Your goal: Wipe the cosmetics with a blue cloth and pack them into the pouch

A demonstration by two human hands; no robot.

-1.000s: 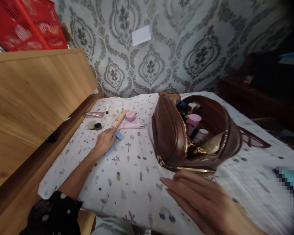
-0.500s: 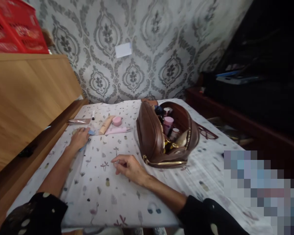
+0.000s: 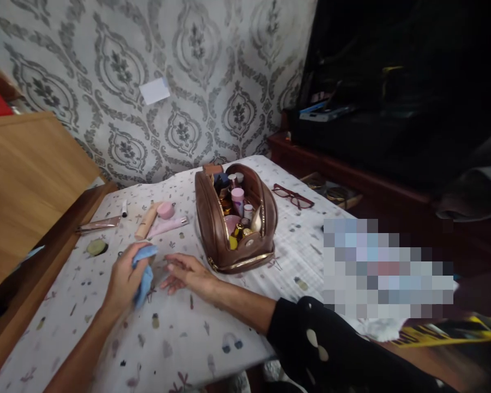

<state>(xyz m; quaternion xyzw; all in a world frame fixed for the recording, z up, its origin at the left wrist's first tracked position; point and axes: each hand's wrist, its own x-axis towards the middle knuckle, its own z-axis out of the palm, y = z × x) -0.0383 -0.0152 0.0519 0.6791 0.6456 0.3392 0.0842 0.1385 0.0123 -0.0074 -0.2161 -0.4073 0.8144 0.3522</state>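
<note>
My left hand (image 3: 125, 275) is closed around a crumpled light blue cloth (image 3: 144, 278), held just above the printed tablecloth. Close to the cloth, my right hand (image 3: 188, 275) has its fingers spread and holds nothing. To the right of my hands stands a brown leather toiletry bag (image 3: 208, 229), unzipped, with a pink-capped bottle (image 3: 238, 202) and several small containers inside. Beyond my left hand lie a peach tube (image 3: 146, 222), a pink tube (image 3: 168, 226), a round pink jar (image 3: 166, 210) and a round greenish lid or tin (image 3: 96, 247).
Reddish glasses (image 3: 293, 196) lie right of the bag. A pinkish flat pouch or tube (image 3: 100, 224) and a small white tube with a black cap (image 3: 125, 208) are at the far left. A wooden panel (image 3: 33, 185) borders the left side; a pixelated area covers the right edge.
My left hand has lifted the blue cloth off the table and brought it right, towards my right hand. My right hand's fingers have spread. The view has turned to the right.
</note>
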